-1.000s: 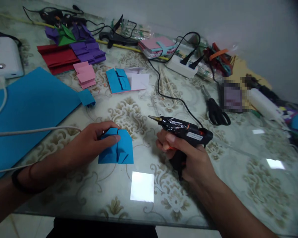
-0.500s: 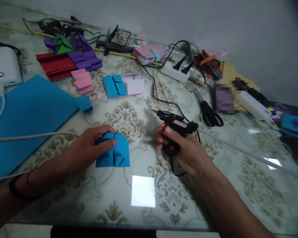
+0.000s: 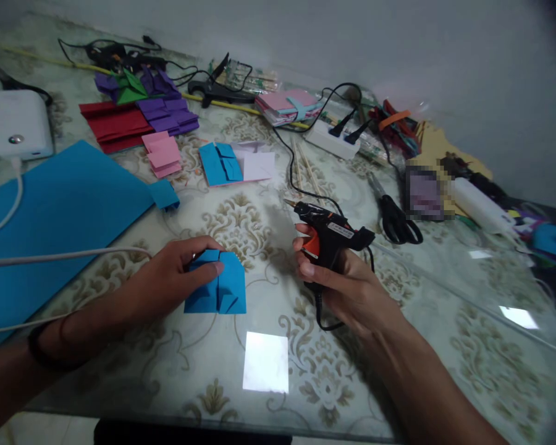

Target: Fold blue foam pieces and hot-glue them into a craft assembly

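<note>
head view: the folded blue paper (image 3: 232,278) sits near the front of the surface (image 3: 176,364), its left part covered by the left hand (image 3: 180,269). that hand pinches it, thumb on top and index finger along the far edge; the remaining fingers are hidden, and whether the paper lies quite flat i cannot tell. well apart to the right, the right hand (image 3: 347,281) is wrapped around the handle of a glue gun (image 3: 328,225), nozzle pointing left; part of the grip is out of sight and the label too small to read. a black cord loops from the handle's foot and vanishes behind the wrist. farther back lies a blue and white card (image 3: 258,165). at left, a large blue sheet (image 3: 74,198) is cut off by the frame. scissors (image 3: 390,205) lie beside a square thing (image 3: 425,193) blurred into blocks. the heap (image 3: 553,244) at far right is hard to make out.
</note>
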Demonstrator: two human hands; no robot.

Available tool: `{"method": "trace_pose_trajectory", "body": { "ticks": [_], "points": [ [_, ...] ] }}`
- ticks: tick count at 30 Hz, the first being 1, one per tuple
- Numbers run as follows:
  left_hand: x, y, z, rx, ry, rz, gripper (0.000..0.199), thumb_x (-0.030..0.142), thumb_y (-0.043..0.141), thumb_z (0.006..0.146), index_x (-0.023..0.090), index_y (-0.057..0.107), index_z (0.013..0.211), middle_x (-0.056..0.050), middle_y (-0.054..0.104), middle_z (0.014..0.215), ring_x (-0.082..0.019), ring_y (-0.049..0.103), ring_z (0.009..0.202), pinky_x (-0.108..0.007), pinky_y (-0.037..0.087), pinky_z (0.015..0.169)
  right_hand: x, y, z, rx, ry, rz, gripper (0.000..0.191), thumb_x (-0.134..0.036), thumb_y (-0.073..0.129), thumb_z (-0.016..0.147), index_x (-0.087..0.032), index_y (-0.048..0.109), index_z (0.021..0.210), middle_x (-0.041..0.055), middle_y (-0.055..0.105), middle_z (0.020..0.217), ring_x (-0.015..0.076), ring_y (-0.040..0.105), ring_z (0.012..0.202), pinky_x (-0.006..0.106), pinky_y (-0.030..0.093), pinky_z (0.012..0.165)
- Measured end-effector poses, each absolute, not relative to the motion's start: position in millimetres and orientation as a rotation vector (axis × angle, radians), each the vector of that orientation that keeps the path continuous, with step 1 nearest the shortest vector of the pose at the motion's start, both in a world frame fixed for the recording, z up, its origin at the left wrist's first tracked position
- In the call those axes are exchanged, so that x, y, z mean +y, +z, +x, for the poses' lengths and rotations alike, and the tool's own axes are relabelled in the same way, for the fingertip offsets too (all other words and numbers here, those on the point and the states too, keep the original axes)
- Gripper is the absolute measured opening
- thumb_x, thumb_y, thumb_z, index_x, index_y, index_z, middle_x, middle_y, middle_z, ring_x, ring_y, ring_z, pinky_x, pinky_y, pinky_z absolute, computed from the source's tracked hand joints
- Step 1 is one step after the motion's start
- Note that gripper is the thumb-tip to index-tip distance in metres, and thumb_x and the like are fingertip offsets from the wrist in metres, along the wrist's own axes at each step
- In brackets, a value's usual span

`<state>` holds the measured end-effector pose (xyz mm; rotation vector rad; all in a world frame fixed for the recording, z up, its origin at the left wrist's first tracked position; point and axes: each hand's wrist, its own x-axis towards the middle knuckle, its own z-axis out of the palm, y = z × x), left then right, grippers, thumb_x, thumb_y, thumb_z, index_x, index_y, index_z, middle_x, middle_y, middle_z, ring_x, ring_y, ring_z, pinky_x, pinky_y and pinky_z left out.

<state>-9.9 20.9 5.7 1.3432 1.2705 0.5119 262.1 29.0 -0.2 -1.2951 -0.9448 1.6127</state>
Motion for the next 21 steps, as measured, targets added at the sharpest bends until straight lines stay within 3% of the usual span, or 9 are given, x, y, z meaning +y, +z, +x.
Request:
{"method": "trace_pose_trajectory", "body": {
  "ticks": [5, 9, 12, 16, 21],
  "points": [
    [20.1, 8.9, -9.3, 1.281, 0.528, 1.335, 0.028, 0.047, 0.065, 0.090, 0.019, 0.068, 0.095, 0.003, 0.058, 0.077, -0.014, 0.055, 0.067, -0.023, 0.044, 0.059, 26.8, 0.2, 260.5, -0.940, 1.669, -1.231, 0.045, -0.026, 0.092, 0.069, -0.027, 0.073, 0.109, -0.0003, 0.063, 0.097, 0.0127, 0.047, 0.068, 0.026, 0.043, 0.055],
    [18.6, 6.1, -10.6, 1.271, 0.531, 1.337, 0.027, 0.046, 0.064, 0.092, 0.020, 0.067, 0.095, 0.003, 0.058, 0.077, -0.014, 0.056, 0.069, -0.023, 0.044, 0.059, 25.7, 2.4, 256.9, -0.932, 1.661, -1.207, 0.029, -0.034, 0.091, 0.072, -0.024, 0.070, 0.089, 0.0022, 0.061, 0.092, 0.0146, 0.047, 0.069, 0.025, 0.039, 0.049],
    [17.8, 3.0, -11.5, 1.260, 0.514, 1.347, 0.028, 0.046, 0.063, 0.093, 0.019, 0.064, 0.089, 0.003, 0.055, 0.075, -0.014, 0.054, 0.067, -0.022, 0.043, 0.057, 22.0, 0.3, 257.0, -0.976, 1.715, -1.183, 0.031, -0.046, 0.086, 0.080, -0.022, 0.067, 0.078, 0.0013, 0.058, 0.078, 0.0140, 0.047, 0.063, 0.026, 0.038, 0.048],
    [18.6, 2.5, -11.2, 1.240, 0.509, 1.372, 0.028, 0.046, 0.062, 0.095, 0.019, 0.062, 0.086, 0.003, 0.053, 0.074, -0.013, 0.052, 0.066, -0.023, 0.043, 0.057, 10.7, -7.9, 261.2, -1.256, 1.658, -1.250, 0.042, -0.059, 0.080, 0.084, -0.020, 0.068, 0.071, 0.0028, 0.061, 0.070, 0.0178, 0.055, 0.066, 0.031, 0.046, 0.058],
    [20.4, 5.7, -10.0, 1.232, 0.474, 1.487, 0.027, 0.042, 0.059, 0.096, 0.019, 0.061, 0.082, 0.003, 0.054, 0.076, -0.013, 0.051, 0.069, -0.024, 0.044, 0.061, -1.1, -12.0, 261.7, -1.422, 1.502, -1.488, 0.039, -0.059, 0.081, 0.081, -0.022, 0.073, 0.075, 0.0032, 0.066, 0.074, 0.0209, 0.061, 0.074, 0.035, 0.053, 0.069]
  ]
}}
